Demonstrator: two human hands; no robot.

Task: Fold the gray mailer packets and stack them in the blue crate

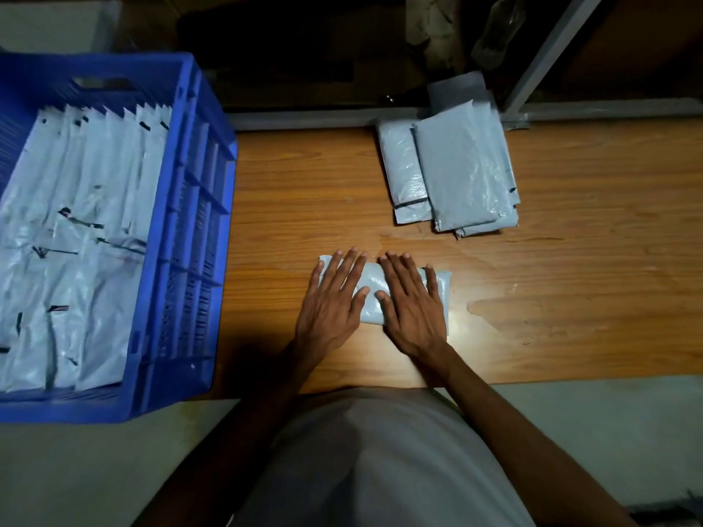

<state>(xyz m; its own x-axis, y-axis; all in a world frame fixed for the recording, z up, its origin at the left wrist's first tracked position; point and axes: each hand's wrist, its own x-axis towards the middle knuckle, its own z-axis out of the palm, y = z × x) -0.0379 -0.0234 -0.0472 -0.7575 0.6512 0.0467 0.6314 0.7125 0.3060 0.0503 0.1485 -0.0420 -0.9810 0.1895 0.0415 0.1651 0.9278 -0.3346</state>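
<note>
Here the fingers (344, 270) of both hands lie straight and slightly spread, the left hand (333, 300) and right hand (411, 302) pressing palms-down side by side on a folded gray mailer packet (367, 294) near the front edge of the wooden table (304, 195). This looks like the creasing step of the fold. Next the packet would have to be picked up and carried left to the blue crate (182, 230), already lined with folded packets (87, 222), while the unfolded pile (456, 173) waits well apart at the back.
</note>
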